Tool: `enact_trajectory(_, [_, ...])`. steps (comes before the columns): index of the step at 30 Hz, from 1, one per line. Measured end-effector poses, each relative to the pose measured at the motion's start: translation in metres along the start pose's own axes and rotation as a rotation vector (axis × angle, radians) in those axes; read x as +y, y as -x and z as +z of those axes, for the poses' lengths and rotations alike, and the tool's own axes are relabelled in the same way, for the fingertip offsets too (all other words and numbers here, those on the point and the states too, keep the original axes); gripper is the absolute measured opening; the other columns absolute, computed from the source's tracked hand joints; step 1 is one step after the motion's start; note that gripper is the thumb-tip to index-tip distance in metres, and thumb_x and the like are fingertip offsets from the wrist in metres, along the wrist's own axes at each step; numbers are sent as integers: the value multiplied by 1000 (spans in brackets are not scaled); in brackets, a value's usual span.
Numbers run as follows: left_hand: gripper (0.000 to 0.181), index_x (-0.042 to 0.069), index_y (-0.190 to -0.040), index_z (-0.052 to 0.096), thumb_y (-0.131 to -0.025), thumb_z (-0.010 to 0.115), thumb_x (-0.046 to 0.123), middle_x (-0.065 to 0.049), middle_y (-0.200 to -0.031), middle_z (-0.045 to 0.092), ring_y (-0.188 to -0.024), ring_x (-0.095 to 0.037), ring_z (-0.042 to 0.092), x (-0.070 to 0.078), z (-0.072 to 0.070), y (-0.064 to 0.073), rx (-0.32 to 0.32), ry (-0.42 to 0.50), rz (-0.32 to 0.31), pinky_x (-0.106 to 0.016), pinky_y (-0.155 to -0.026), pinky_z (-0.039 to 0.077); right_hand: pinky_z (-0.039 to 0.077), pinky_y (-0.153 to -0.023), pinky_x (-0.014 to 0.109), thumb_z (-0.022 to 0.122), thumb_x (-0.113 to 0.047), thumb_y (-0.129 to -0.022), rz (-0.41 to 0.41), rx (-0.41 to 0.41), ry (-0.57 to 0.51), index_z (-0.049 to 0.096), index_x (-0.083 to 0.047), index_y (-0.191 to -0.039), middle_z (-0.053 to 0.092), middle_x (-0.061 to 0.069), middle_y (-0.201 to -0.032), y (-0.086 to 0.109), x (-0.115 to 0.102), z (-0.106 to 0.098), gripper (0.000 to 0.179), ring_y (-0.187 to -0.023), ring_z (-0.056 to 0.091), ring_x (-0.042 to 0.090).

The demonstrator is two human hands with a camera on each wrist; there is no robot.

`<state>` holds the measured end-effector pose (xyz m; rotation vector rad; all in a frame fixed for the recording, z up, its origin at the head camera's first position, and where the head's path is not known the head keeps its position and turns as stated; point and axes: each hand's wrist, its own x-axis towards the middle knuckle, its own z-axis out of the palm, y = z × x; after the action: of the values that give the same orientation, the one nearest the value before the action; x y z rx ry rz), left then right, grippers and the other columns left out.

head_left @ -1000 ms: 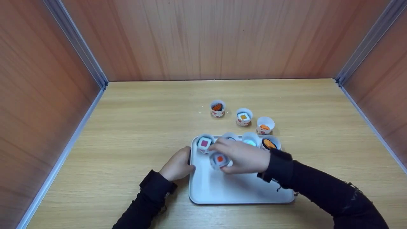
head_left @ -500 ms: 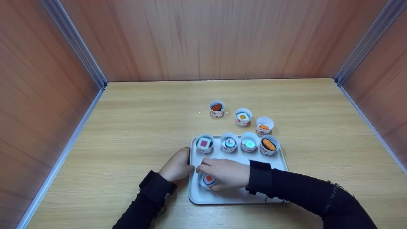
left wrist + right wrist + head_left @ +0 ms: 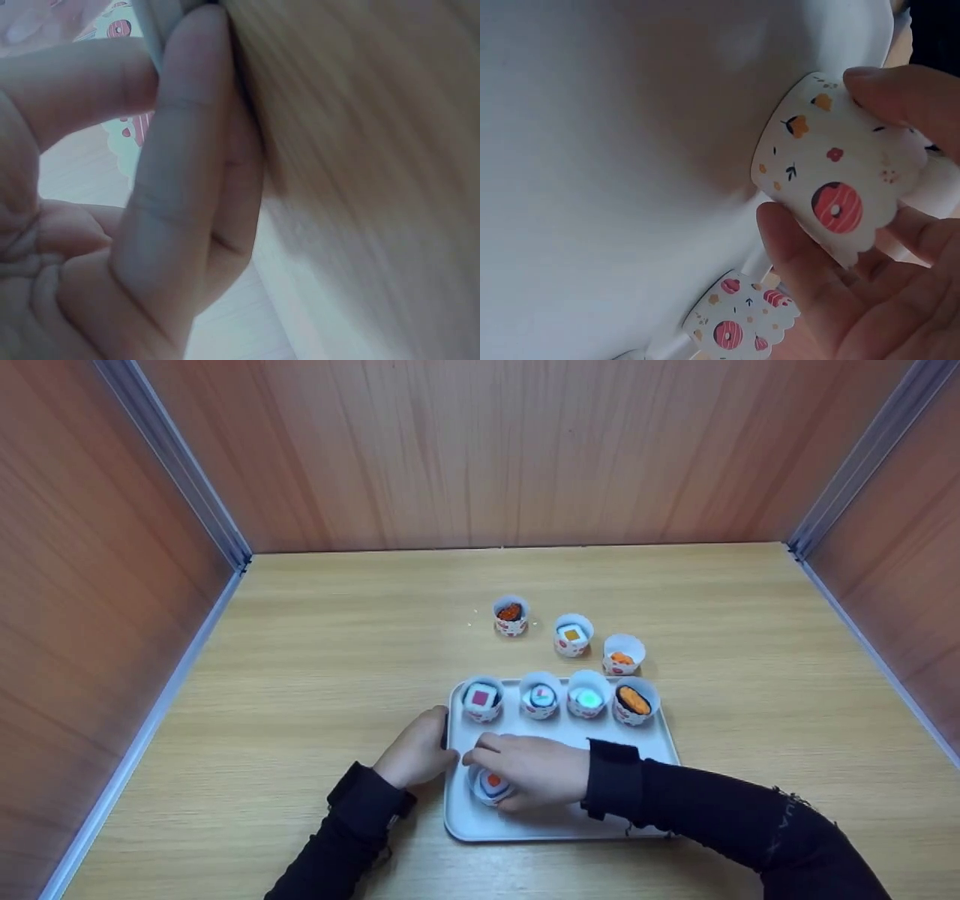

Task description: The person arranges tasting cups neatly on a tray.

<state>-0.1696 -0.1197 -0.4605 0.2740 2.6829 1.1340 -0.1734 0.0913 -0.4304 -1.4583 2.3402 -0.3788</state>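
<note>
My right hand (image 3: 529, 769) holds a paper baking cup (image 3: 487, 793) at the front left of the white tray (image 3: 562, 826). Inside that cup sits a small white piece with an orange-red top. In the right wrist view, thumb and fingers pinch the cup's printed wall (image 3: 832, 161), its base against the tray. My left hand (image 3: 415, 748) grips the tray's left rim, fingers outside and thumb on top. From the left wrist, curled fingers (image 3: 176, 150) show at that rim. Along the tray's back edge stand cups with a pink-square piece (image 3: 482, 701), a blue-white one (image 3: 541, 697), a green one (image 3: 589, 696) and an orange-topped one (image 3: 636, 703).
Behind the tray on the wooden table (image 3: 337, 645) stand three more cups: one with dark red filling (image 3: 511, 616), one with a yellow-square piece (image 3: 574, 636), one with orange bits (image 3: 623, 655). Small white crumbs lie near the first. Wood-grain panels (image 3: 487, 450) enclose the table.
My right hand has carried the cup from near the back row down to the tray's front left, then stayed almost still. The left hand keeps its grip on the rim.
</note>
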Motion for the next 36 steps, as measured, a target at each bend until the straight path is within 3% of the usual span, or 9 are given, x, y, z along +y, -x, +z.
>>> enact_trajectory(4, [49,-9,-124,53,-77,64,-10,-19,-113,61,-104,-28,58,0,0,0,3,6,11,-47,-97,50,48,-101,28,70,-44,-87,-8,25,6,40,-17,-147,51,4,-139,10,2,-8,72,-121,53,13])
enact_trajectory(7, [49,-10,-124,53,-76,64,-10,-20,-113,61,-105,-29,58,0,0,0,3,10,17,-47,-98,50,45,-107,36,63,-50,-90,16,87,20,36,-20,-151,45,7,-148,21,5,-20,73,-132,48,18])
enact_trajectory(12, [49,-9,-126,53,-78,64,-9,-20,-114,61,-105,-27,56,1,0,0,-3,0,-4,-46,-100,49,46,-105,45,65,-50,-89,58,310,112,37,-21,-150,43,12,-150,44,18,-44,74,-134,46,26])
enact_trajectory(16, [51,-10,-127,52,-78,63,-10,-21,-118,60,-109,-28,56,1,0,2,-6,2,-4,-47,-101,48,38,-110,56,69,-52,-85,115,439,199,34,-18,-152,34,17,-155,64,38,-61,83,-142,35,36])
enact_trajectory(21, [53,-9,-130,51,-78,62,-11,-22,-122,60,-114,-30,56,1,-1,3,-9,24,-4,-48,-104,47,24,-110,72,71,-58,-80,302,428,171,18,-28,-157,8,13,-165,85,70,-80,98,-148,8,47])
enact_trajectory(25, [53,-8,-130,51,-79,62,-11,-22,-123,60,-114,-30,56,0,-1,3,-11,19,-9,-47,-105,46,23,-105,77,70,-63,-79,444,402,127,9,-34,-158,-4,12,-165,94,100,-90,103,-147,1,50])
enact_trajectory(31, [54,-8,-133,50,-80,62,-10,-22,-125,59,-116,-29,56,1,-2,3,-19,24,-34,-47,-105,46,20,-107,76,72,-57,-80,589,363,12,11,-27,-158,-4,19,-164,97,141,-94,104,-146,-2,52])
enact_trajectory(36, [54,-8,-133,49,-80,62,-9,-22,-126,59,-117,-30,56,1,0,3,-20,15,-31,-47,-105,46,24,-108,73,74,-48,-82,657,309,-74,14,-21,-158,-1,23,-163,94,159,-87,101,-146,3,52])
